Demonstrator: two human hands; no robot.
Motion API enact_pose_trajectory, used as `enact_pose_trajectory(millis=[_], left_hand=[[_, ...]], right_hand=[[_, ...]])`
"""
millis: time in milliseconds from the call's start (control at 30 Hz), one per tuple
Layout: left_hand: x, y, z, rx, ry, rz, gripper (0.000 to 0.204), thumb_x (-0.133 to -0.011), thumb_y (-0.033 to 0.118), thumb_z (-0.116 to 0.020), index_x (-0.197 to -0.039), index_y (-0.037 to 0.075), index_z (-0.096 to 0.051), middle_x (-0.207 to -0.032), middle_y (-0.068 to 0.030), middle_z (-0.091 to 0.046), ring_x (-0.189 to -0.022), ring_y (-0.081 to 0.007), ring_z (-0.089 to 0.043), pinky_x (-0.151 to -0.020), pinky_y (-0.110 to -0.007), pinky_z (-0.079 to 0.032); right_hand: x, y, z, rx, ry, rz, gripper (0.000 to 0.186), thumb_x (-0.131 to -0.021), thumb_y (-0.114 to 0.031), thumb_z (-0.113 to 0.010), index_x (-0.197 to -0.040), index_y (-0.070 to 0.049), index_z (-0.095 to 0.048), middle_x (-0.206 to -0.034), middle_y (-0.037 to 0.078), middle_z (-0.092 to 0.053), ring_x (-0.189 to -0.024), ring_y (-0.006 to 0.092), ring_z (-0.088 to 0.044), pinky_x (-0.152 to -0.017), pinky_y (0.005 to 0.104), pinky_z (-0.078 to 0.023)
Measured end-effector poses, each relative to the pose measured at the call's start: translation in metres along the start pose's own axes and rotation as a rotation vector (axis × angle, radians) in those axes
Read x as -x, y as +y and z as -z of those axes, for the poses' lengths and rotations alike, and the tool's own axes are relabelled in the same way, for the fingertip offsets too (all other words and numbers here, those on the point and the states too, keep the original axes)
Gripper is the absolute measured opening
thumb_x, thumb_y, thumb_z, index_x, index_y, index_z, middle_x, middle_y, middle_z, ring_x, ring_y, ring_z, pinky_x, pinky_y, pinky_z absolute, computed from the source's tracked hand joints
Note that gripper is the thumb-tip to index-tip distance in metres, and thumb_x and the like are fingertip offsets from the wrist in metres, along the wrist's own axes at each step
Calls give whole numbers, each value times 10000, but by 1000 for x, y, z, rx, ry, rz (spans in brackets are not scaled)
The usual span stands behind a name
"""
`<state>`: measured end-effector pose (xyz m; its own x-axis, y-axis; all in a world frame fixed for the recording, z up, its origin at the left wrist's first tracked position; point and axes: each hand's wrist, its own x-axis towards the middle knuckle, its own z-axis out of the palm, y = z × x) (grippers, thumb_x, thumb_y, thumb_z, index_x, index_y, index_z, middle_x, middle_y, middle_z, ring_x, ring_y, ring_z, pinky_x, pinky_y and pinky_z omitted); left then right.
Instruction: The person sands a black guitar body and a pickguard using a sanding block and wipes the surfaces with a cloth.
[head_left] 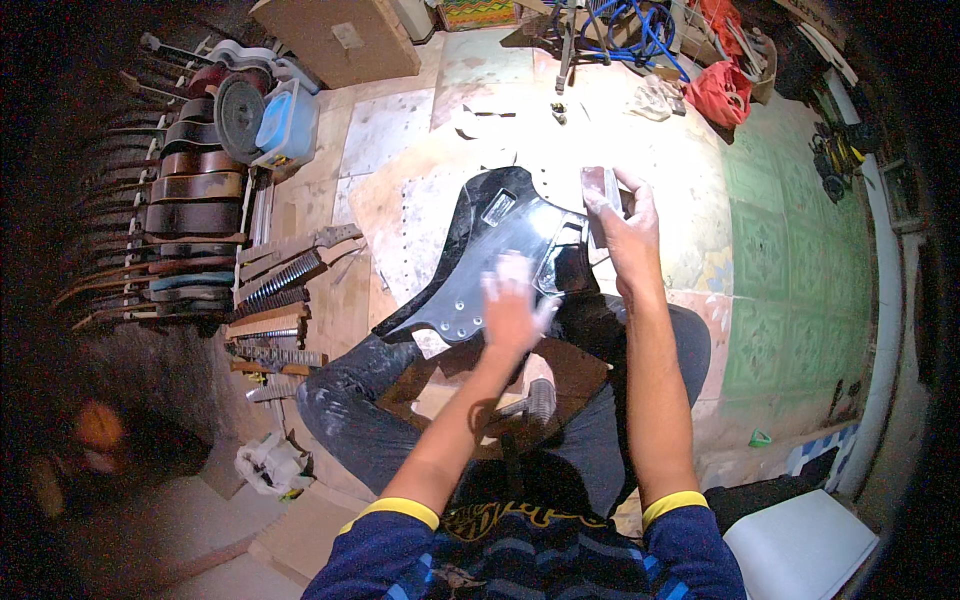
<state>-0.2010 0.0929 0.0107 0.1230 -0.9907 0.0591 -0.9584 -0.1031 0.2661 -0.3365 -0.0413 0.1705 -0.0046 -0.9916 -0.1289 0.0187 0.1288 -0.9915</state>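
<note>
on the lap, the black guitar body [500,250] is being rubbed: left hand [512,305] spread flat, blurred; at 1 o'clock right hand [625,225] pinches a sanding block [600,190]. next likely needs steady bracing.

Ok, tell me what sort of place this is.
Most likely a small guitar-making or repair workshop. A row of guitar bodies stands along the left, loose fretted necks lie beside them, and the left hand rests on a glossy black guitar body while the right hand holds a small grey block.

glossy black guitar body [500,235], bare wooden necks [290,260] nearby.
</note>
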Motion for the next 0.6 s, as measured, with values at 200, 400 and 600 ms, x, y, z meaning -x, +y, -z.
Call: enact_pose_trajectory(millis=[200,400,600], left_hand=[[7,-1,7,53,-58,-153,872,-936,583,-570,-1515,-43,-389,-1594,-236,-361,-1500,-379,-290,-1226,-558,-171],[56,-189,26,-227,44,601,700,-1035,442,-479,-1511,-62,-384,-1567,-275,-385,-1481,-418,-320,-1190,-561,-258],[46,-151,19,-187,12,636,753,-1042,497,-422,-1565,-31,-304,-1646,-242,-260,-1533,-429,-192,-1224,-608,-130]], right_hand=[[-1,-4,3,0,24,-23,548,-838,-88,-777,-1328,11,-552,-1111,121,-639,-997,185,-620,-853,315,-532],[-7,7,7,43,44,61,581,-840,-142,-793,-1341,15,-544,-1096,134,-641,-958,180,-627,-807,304,-538],[-6,7,19,66,42,15,582,-839,-143,-791,-1339,21,-543,-1116,151,-641,-956,180,-625,-797,300,-538]])
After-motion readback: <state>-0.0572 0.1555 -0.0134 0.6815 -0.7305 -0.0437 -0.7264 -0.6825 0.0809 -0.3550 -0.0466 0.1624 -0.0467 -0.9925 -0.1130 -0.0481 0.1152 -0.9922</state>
